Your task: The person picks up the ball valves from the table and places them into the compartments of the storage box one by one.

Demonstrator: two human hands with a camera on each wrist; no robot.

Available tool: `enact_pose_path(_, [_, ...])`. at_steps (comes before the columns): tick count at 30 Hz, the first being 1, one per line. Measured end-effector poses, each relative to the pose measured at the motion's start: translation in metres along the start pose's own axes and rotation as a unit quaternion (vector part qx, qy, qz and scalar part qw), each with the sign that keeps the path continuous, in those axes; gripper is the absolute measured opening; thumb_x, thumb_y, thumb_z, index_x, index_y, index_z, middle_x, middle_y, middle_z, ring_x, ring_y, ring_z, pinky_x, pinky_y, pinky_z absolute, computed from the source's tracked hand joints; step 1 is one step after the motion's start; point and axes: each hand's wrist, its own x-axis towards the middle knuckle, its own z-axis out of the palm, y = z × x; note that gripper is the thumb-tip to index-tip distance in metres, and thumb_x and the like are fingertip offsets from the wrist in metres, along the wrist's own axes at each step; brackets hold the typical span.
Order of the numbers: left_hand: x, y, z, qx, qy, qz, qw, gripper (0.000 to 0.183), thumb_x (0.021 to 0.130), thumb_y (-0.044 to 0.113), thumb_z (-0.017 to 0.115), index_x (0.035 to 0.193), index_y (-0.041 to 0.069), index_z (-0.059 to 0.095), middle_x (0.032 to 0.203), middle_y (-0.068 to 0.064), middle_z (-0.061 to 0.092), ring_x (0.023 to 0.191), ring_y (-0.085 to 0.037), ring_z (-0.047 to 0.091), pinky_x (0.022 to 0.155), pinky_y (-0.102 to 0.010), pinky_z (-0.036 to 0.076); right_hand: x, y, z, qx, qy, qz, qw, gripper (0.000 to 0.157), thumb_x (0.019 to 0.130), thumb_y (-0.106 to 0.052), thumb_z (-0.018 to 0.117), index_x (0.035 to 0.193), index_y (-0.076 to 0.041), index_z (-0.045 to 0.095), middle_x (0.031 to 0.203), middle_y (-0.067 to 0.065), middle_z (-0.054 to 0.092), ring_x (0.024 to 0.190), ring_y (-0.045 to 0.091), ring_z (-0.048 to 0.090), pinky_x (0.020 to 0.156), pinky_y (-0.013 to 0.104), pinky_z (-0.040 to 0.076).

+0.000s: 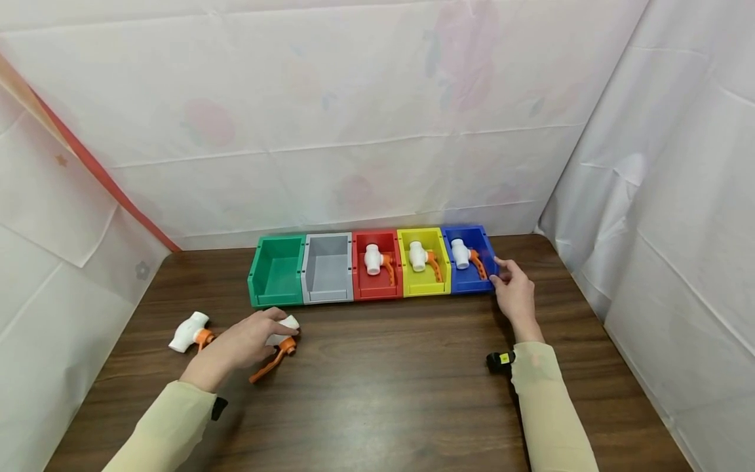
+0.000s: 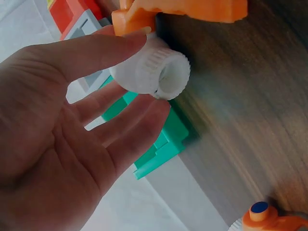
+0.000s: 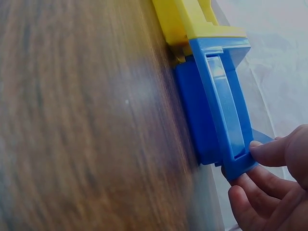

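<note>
My left hand (image 1: pixel 246 341) holds a white ball valve (image 1: pixel 290 322) with an orange lever, close over the table in front of the green bin (image 1: pixel 253 292). In the left wrist view, the thumb (image 2: pixel 106 53) lies along one side of the valve and the fingers lie along the other. Behind that wrist is a second white ball valve (image 1: pixel 189 331), its lever partly hidden. On the far right, my right hand (image 1: pixel 516 298) pinches the front corner of the blue bin (image 3: pixel 231 115) between thumb and fingers. A ball valve (image 1: pixel 460 254) lies inside this bin.
The bins stand side by side along the table's back edge. Red (image 1: pixel 377 294) and yellow (image 1: pixel 427 290) each hold a ball valve; the grey bin (image 1: pixel 328 282) and the green one hold none. White cloth (image 1: pixel 354 164) hangs behind and at both sides.
</note>
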Motion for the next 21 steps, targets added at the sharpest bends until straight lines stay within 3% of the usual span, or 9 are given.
enact_pose_path(4, [0.002, 0.000, 0.001, 0.005, -0.002, -0.006, 1.0000, 0.044, 0.078, -0.007, 0.079, 0.118, 0.012, 0.075, 0.129, -0.020, 0.057, 0.110, -0.037, 0.060, 0.090, -0.052, 0.052, 0.000, 0.000, 0.000, 0.001, -0.001, -0.003, 1.000, 0.040, 0.100, -0.010, 0.062, 0.139, -0.018, 0.059, 0.107, 0.021, 0.067, 0.090, 0.033, 0.062, 0.076, 0.046, 0.051])
enact_pose_path(12, [0.009, 0.000, 0.002, 0.018, 0.031, 0.005, 0.9994, 0.039, 0.077, -0.009, 0.078, 0.109, 0.014, 0.079, 0.115, -0.014, 0.063, 0.097, -0.029, 0.064, 0.083, -0.045, 0.056, 0.001, 0.001, -0.001, 0.001, 0.003, -0.011, 1.000, 0.039, 0.100, -0.010, 0.062, 0.138, -0.017, 0.059, 0.106, 0.021, 0.068, 0.089, 0.033, 0.063, 0.076, 0.046, 0.052])
enact_pose_path(21, [0.011, -0.001, 0.006, 0.011, 0.003, -0.005, 0.9999, 0.035, 0.077, -0.007, 0.079, 0.105, 0.015, 0.080, 0.118, -0.014, 0.061, 0.098, -0.029, 0.063, 0.085, -0.048, 0.055, 0.000, 0.002, 0.001, 0.003, -0.001, -0.005, 1.000, 0.040, 0.099, -0.009, 0.062, 0.138, -0.018, 0.059, 0.105, 0.020, 0.067, 0.087, 0.032, 0.062, 0.074, 0.045, 0.052])
